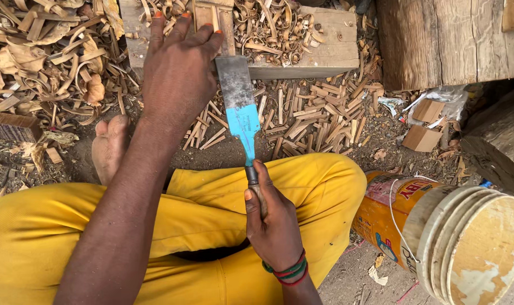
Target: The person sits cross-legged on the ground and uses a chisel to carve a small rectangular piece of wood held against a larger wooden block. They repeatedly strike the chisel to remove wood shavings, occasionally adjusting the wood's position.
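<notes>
My right hand (275, 223) grips the wooden handle of a broad knife (238, 104) whose flat blade is grey at the tip and blue near the handle. The blade points away from me toward a small wooden piece (213, 17) standing on a wooden block (324, 53). My left hand (178, 70) rests over that piece, fingers spread on its top and against the blade's far end. I sit on the ground in yellow trousers (211, 214); my bare foot (109, 148) lies on the soil.
Curled wood shavings (53, 56) and short split sticks (319, 116) cover the ground around the block. An orange bucket (437, 226) lies on its side at the right. A thick log (449, 39) and cardboard scraps (423, 127) lie at the upper right.
</notes>
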